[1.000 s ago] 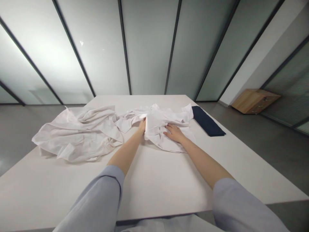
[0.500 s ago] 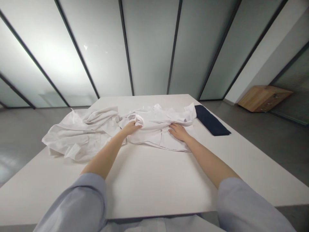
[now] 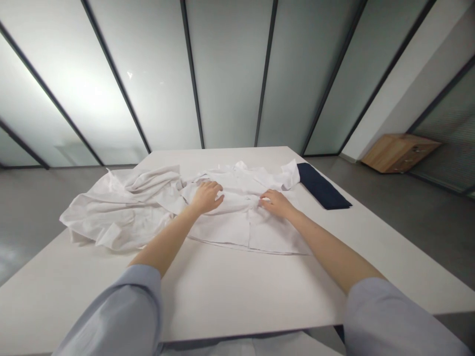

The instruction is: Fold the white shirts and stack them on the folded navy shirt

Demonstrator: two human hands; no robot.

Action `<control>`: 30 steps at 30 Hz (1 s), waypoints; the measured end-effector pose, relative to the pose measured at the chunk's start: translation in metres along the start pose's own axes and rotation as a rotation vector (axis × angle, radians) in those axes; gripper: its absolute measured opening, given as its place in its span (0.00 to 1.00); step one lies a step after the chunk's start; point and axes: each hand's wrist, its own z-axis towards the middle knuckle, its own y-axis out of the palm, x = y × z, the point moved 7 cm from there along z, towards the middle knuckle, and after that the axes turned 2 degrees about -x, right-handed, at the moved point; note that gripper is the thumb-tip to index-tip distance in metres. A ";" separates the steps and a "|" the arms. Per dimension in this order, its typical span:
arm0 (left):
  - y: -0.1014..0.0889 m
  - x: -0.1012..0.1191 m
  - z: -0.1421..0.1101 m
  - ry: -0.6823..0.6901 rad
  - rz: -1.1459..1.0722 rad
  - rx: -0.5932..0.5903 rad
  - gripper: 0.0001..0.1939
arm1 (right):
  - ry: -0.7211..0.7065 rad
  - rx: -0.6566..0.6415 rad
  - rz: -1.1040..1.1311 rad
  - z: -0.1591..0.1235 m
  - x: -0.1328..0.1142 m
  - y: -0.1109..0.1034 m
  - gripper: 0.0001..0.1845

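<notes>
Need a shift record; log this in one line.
left hand: at white garment | right hand: at white garment | nearby: crumpled white cloth, navy cloth

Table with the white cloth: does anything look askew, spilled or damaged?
The crumpled white heap left of the left hand seems to jut past the left edge of the table, untidy against the flat dark cloth. No spill or damage shows.

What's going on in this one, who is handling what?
A person has both hands on a white garment spread on a white table, with folds across its middle and its lower edge lying toward them. The left hand is over its left part and the right hand is at the folds right of center. Left of that garment lies a heap of crumpled white cloth; to the right lies a flat dark blue item.
</notes>
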 end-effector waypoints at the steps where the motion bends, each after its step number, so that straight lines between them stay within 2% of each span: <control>1: 0.014 0.010 0.002 0.046 0.005 -0.089 0.15 | 0.022 0.004 -0.009 0.001 0.000 0.002 0.19; 3: 0.040 0.022 0.001 0.043 0.022 -0.279 0.22 | 0.087 -0.036 -0.052 0.005 0.002 0.013 0.23; 6: 0.062 0.021 -0.007 -0.129 0.042 -0.454 0.35 | 0.197 -0.117 -0.131 0.010 0.010 0.031 0.30; 8: 0.065 0.019 -0.013 -0.220 0.025 -0.510 0.41 | 0.220 -0.148 -0.148 0.013 0.014 0.040 0.34; 11: 0.060 0.020 -0.015 -0.224 -0.039 -0.592 0.46 | 0.167 -0.200 -0.145 0.012 0.015 0.047 0.37; 14: 0.047 0.018 -0.006 -0.225 -0.077 -0.580 0.45 | 0.095 -0.251 -0.147 0.001 0.008 0.050 0.40; 17: 0.037 0.014 0.008 -0.215 -0.036 -0.433 0.38 | 0.008 -0.262 -0.142 -0.018 -0.004 0.047 0.43; 19: 0.042 0.011 0.011 -0.193 -0.008 -0.370 0.34 | -0.039 -0.254 -0.129 -0.028 -0.011 0.039 0.42; 21: 0.056 0.006 0.009 -0.179 0.003 -0.375 0.32 | -0.059 -0.241 -0.083 -0.031 -0.010 0.028 0.35; 24: 0.081 -0.006 0.001 -0.196 -0.001 -0.425 0.34 | 0.069 -0.121 0.041 -0.020 0.017 0.001 0.24; 27: 0.093 -0.014 -0.005 -0.218 -0.011 -0.424 0.36 | 0.398 0.170 0.075 -0.007 0.077 -0.033 0.21; 30: 0.094 -0.015 -0.006 -0.225 -0.021 -0.409 0.36 | 0.679 0.376 0.028 -0.002 0.132 -0.050 0.25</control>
